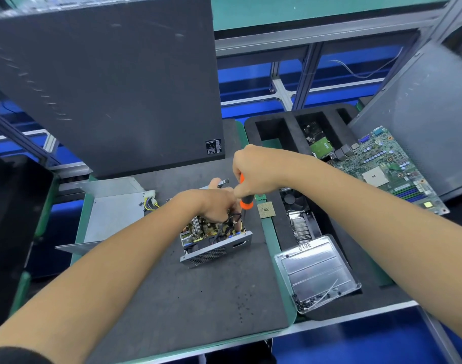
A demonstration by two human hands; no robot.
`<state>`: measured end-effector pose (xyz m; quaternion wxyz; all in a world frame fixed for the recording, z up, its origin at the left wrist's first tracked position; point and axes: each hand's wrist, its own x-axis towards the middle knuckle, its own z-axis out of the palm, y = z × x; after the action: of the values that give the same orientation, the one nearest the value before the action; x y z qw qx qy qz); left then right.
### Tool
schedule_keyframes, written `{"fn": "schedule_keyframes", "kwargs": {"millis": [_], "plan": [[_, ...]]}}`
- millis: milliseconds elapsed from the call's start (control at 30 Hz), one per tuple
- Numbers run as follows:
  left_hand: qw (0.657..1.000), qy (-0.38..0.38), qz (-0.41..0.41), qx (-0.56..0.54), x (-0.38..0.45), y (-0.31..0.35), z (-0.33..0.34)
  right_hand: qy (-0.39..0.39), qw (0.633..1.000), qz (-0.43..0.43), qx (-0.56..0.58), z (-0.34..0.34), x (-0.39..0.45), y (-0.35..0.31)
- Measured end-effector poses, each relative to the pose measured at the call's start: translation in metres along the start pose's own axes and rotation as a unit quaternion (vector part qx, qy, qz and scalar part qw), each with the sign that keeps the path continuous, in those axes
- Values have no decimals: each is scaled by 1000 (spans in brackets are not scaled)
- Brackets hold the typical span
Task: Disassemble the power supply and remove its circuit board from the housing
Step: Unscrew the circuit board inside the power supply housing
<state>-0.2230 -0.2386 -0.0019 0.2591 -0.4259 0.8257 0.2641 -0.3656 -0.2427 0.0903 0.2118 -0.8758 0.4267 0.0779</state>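
Power supply housing (216,252) open-topped on dark mat (193,298), circuit board (198,231) seated inside, vented end toward camera, long axis running away and slightly left. Left hand (214,204) curled down into housing, gripping black wires (228,223). Right hand (253,170) fisted around orange screwdriver (246,200), near-upright over far right corner; clear tray (318,271) holding small screws (307,302).

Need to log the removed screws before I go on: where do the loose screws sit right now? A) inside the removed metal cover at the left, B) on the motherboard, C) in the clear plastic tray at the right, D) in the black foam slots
C: small dark screws lie heaped in the near corner of the clear plastic tray.
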Motion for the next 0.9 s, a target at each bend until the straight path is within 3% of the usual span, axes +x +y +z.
{"fn": "schedule_keyframes", "kwargs": {"millis": [167, 400, 533, 633, 767, 900], "plan": [[999, 25, 25, -14, -1, 1, 2, -17, 1000, 6, -8, 0, -3, -5], [997, 38, 57, -33, -3, 0, 6, -119, 988, -14, -95, -5, -1, -19], [997, 70, 28, -29, -7, 3, 5, -61, 992, 63, -88, -1, 1, -28], [996, 49, 13, -67, -4, -1, 8, -18, 990, 119, -67, 7, 4, -40], [996, 45, -21, -78, -6, 2, 10, -86, 991, 42, -91, 9, -3, -48], [996, 67, 0, -67, -9, 2, 9, -134, 978, -28, -157, 3, -4, -47]]}}
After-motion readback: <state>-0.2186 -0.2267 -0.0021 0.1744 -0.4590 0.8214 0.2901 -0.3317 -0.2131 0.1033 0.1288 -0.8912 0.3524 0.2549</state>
